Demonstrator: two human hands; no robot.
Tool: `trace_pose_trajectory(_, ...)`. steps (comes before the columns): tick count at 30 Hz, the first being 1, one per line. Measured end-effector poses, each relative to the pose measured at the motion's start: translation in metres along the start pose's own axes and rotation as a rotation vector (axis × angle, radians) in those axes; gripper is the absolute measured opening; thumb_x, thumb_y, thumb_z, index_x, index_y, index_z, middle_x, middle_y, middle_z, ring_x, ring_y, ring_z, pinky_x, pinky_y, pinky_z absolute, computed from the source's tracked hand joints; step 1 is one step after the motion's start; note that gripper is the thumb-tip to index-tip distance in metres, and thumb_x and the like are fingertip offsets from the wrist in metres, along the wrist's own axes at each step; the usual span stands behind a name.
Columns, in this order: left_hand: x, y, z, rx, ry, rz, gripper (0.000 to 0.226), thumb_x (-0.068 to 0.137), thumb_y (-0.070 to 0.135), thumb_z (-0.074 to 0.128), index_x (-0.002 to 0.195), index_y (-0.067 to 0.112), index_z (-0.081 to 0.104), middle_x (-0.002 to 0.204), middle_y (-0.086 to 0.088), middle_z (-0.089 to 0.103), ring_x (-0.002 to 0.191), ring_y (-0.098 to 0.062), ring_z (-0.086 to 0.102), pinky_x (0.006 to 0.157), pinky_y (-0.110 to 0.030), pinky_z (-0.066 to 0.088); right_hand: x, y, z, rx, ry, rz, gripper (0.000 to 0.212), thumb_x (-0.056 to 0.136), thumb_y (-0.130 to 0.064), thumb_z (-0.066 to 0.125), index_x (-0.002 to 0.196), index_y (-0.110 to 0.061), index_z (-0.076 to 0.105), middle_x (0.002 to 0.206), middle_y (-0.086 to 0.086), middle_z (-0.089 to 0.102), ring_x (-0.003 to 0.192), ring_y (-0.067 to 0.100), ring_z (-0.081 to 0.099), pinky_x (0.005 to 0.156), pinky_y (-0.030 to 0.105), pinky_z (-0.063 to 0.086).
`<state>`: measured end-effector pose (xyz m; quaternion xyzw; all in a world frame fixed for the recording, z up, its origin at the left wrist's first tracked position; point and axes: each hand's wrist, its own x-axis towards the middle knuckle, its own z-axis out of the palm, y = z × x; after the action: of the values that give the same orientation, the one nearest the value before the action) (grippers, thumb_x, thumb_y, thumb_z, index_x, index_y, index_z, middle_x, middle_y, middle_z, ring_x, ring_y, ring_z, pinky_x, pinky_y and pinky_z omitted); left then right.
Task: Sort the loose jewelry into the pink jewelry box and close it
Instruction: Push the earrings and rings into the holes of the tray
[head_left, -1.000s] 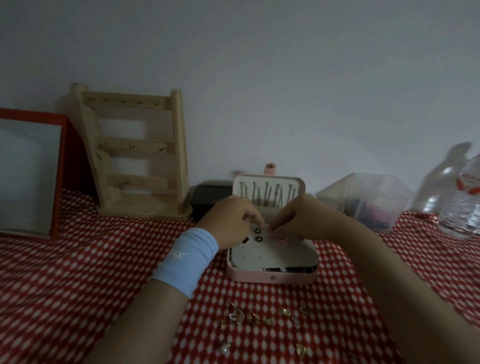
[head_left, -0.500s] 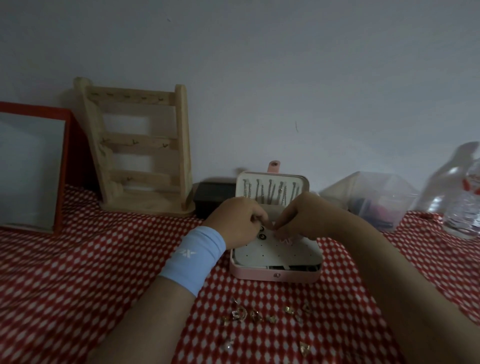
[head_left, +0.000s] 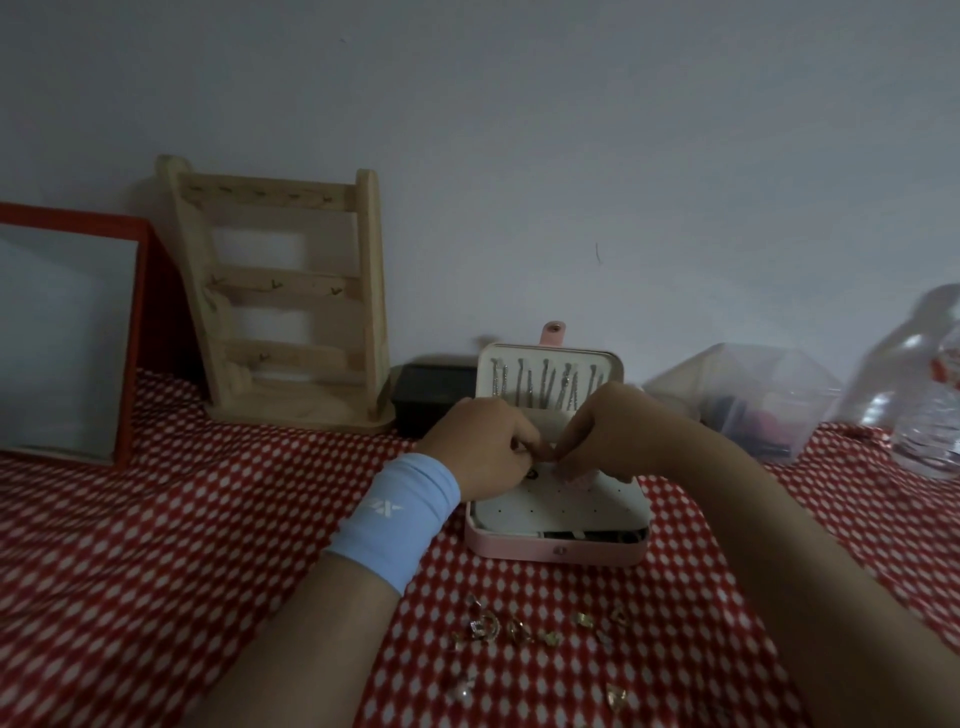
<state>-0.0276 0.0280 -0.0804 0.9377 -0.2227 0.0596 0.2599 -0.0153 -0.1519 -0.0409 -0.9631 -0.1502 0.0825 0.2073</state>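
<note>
Pink leatherette covers the jewelry box (head_left: 556, 551), which is set open at the middle of the red-and-white cloth (head_left: 156, 545). Its lid (head_left: 550, 358) is stood upright and hung with chains (head_left: 545, 387). A white perforated panel (head_left: 566, 512) is laid across the base, and 1 dark stud (head_left: 532, 474) is already seated in it.

The 2 hands are brought together over the far left part of that panel. The left hand (head_left: 480, 449) and the right hand (head_left: 608, 436) are both curled, with the fingertips closed into a pinch where they meet. What is pinched there cannot be told, as it is hidden by the fingers. The loose jewelry (head_left: 519, 631) is scattered on the cloth just in front of the box, well short of the hands.

The step in hand is judged to be the fitting of a small earring into a hole of the panel. It is best done with the post held square to the hole and the panel steadied by the other hand. Light pressure is advised, so that the panel is not tipped. The box should be kept still, and the wrists should be lifted clear of the pieces lying below.
</note>
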Motion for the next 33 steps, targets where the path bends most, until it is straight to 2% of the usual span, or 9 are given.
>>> trace_pose_trajectory(4,0.002,-0.002,0.002,0.053,0.008,0.042,0.033,0.087,0.013,0.056,0.096,0.035,0.078,0.113,0.009,0.068,0.107,-0.016,0.056,0.102,-0.036,0.045,-0.002,0.002,0.001,0.007,0.004,0.006,0.006,0.082,-0.024,0.081,0.087,-0.026,0.083,0.059,-0.006,0.072,0.039,0.006,0.053,0.058,0.025,0.057)
trace_pose_trajectory(6,0.001,-0.001,0.000,0.110,-0.018,0.049,0.033,0.089,0.015,0.055,0.099,0.037,0.077,0.117,0.009,0.064,0.112,-0.017,0.050,0.105,-0.034,0.040,0.000,-0.001,0.000,-0.019,-0.012,-0.005,0.007,0.084,-0.021,0.079,0.088,-0.026,0.083,0.059,-0.006,0.072,0.040,0.007,0.055,0.060,0.026,0.059)
trace_pose_trajectory(11,-0.004,0.005,-0.007,0.225,-0.097,0.051,0.035,0.093,0.019,0.051,0.110,0.042,0.072,0.127,0.012,0.058,0.119,-0.018,0.042,0.109,-0.037,0.030,0.005,-0.008,-0.005,-0.146,-0.090,-0.006,0.013,0.086,-0.020,0.076,0.096,-0.024,0.082,0.082,0.004,0.078,0.053,0.010,0.064,0.048,0.015,0.049)
trace_pose_trajectory(13,-0.004,0.004,-0.006,0.210,-0.109,0.040,0.036,0.093,0.019,0.051,0.111,0.043,0.071,0.128,0.012,0.058,0.121,-0.017,0.040,0.110,-0.037,0.029,0.005,-0.010,-0.006,-0.174,-0.099,-0.004,0.014,0.088,-0.019,0.075,0.100,-0.024,0.082,0.085,0.005,0.077,0.057,0.013,0.067,0.047,0.013,0.048)
trace_pose_trajectory(17,-0.004,0.001,-0.005,0.135,-0.103,-0.020,0.040,0.091,0.019,0.050,0.110,0.049,0.069,0.134,0.002,0.050,0.122,-0.024,0.044,0.115,-0.038,0.029,0.001,-0.016,-0.007,-0.211,-0.115,-0.016,0.015,0.091,-0.018,0.071,0.101,-0.024,0.081,0.082,0.004,0.076,0.048,0.008,0.064,0.048,0.014,0.049)
trace_pose_trajectory(20,-0.007,0.004,-0.009,0.124,-0.125,-0.034,0.044,0.092,0.013,0.048,0.114,0.046,0.068,0.137,-0.001,0.045,0.127,-0.024,0.040,0.118,-0.038,0.025,0.000,-0.017,-0.006,-0.189,-0.110,-0.010,0.014,0.093,-0.017,0.070,0.100,-0.023,0.080,0.074,-0.001,0.074,0.045,0.006,0.064,0.054,0.018,0.054)
trace_pose_trajectory(23,-0.008,0.002,-0.011,0.155,-0.125,-0.012,0.041,0.093,0.013,0.047,0.119,0.036,0.068,0.133,0.002,0.049,0.128,-0.023,0.036,0.116,-0.038,0.024,-0.003,-0.015,-0.004,-0.166,-0.083,-0.001,0.013,0.093,-0.019,0.071,0.101,-0.022,0.080,0.066,-0.004,0.071,0.045,0.006,0.064,0.052,0.017,0.053)
trace_pose_trajectory(28,-0.006,-0.008,-0.011,0.082,-0.016,-0.045,0.035,0.091,0.015,0.050,0.109,0.033,0.074,0.128,0.003,0.051,0.125,-0.025,0.041,0.114,-0.037,0.031,-0.005,-0.017,-0.002,-0.226,-0.072,0.010,0.016,0.094,-0.019,0.068,0.106,-0.023,0.078,0.071,-0.006,0.070,0.042,0.000,0.058,0.047,0.012,0.047)
trace_pose_trajectory(33,-0.009,0.001,-0.011,0.120,-0.085,-0.059,0.038,0.092,0.013,0.051,0.121,0.030,0.068,0.127,-0.001,0.043,0.121,-0.026,0.042,0.113,-0.036,0.031,-0.007,-0.021,-0.002,-0.255,-0.056,0.024,0.018,0.094,-0.018,0.068,0.106,-0.024,0.079,0.078,-0.002,0.071,0.048,0.003,0.059,0.045,0.011,0.046)
